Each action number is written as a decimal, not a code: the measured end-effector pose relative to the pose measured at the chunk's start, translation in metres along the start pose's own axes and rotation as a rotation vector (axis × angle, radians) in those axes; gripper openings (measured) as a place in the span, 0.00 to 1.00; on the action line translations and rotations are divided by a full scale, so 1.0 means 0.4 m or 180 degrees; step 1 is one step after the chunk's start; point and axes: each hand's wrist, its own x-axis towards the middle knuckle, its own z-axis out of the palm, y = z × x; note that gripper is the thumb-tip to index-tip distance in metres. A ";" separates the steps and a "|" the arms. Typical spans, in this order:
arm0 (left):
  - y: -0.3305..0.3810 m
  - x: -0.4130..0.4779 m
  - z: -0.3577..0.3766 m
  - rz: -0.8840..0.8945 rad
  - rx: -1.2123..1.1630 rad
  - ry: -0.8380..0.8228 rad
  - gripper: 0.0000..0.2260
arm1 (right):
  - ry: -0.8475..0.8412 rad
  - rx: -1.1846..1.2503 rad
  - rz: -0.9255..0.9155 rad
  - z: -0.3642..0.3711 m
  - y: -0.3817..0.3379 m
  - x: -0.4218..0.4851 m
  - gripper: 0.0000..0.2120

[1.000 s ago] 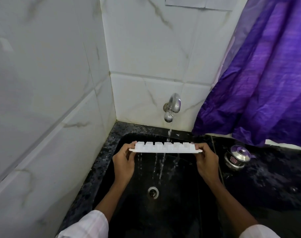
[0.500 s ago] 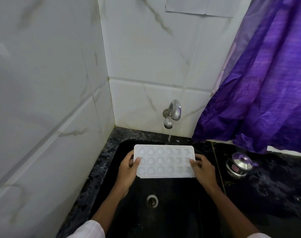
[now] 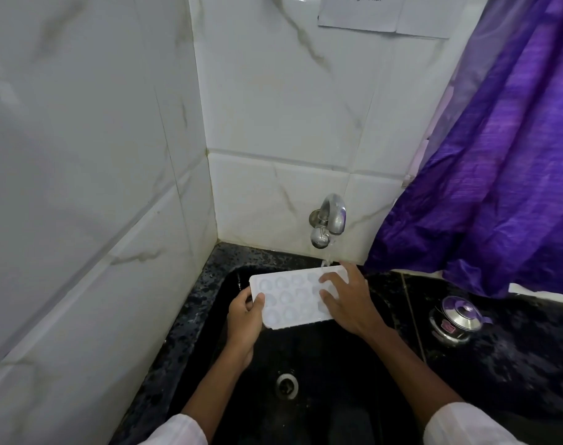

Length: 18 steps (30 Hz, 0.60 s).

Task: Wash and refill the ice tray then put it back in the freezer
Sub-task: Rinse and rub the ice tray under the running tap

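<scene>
At the lower centre of the frame the white ice tray (image 3: 289,298) is held cavities-up over the black sink (image 3: 338,364), the left hand (image 3: 244,319) gripping its left end, thumb on top, the right hand (image 3: 347,300) spread flat across its right part, beneath the running tap (image 3: 330,220).

A black speckled stone worktop (image 3: 505,367) is laid along the foot of the white tiled walls. A deep black rectangular sink basin (image 3: 325,354) is sunk into it at the corner, so that only a narrow speckled strip is left to the left of the sink and behind it. A round metal drain ring (image 3: 286,384) is set in the sink's floor. To the right of the sink, apart from its rim, a small shiny steel pot with a domed lid (image 3: 455,319) is stood upright on the worktop. Further right of the sink, behind the pot, the hem of a purple curtain (image 3: 498,187) is hung down to the worktop's back edge; whether it touches cannot be told.
</scene>
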 end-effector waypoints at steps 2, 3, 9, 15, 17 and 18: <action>0.006 -0.002 0.000 -0.0007 -0.0037 -0.0012 0.09 | -0.0120 -0.0123 0.0053 -0.003 -0.011 0.014 0.13; 0.008 -0.003 0.001 -0.0015 -0.0048 -0.0029 0.09 | -0.0153 -0.0196 0.0043 -0.004 -0.016 0.017 0.13; 0.023 -0.014 0.008 0.0025 -0.0007 -0.0037 0.09 | -0.0452 -0.0373 0.0048 -0.019 -0.027 0.029 0.14; 0.037 -0.027 0.023 0.0047 -0.0017 -0.0040 0.09 | -0.0299 -0.0458 0.0023 -0.041 -0.032 0.034 0.14; 0.039 -0.026 0.025 0.0029 -0.0009 -0.0002 0.10 | -0.0333 -0.0382 -0.0003 -0.043 -0.031 0.032 0.14; 0.039 -0.026 0.025 0.0026 -0.0008 0.0012 0.10 | -0.0343 -0.0316 -0.0016 -0.046 -0.029 0.031 0.14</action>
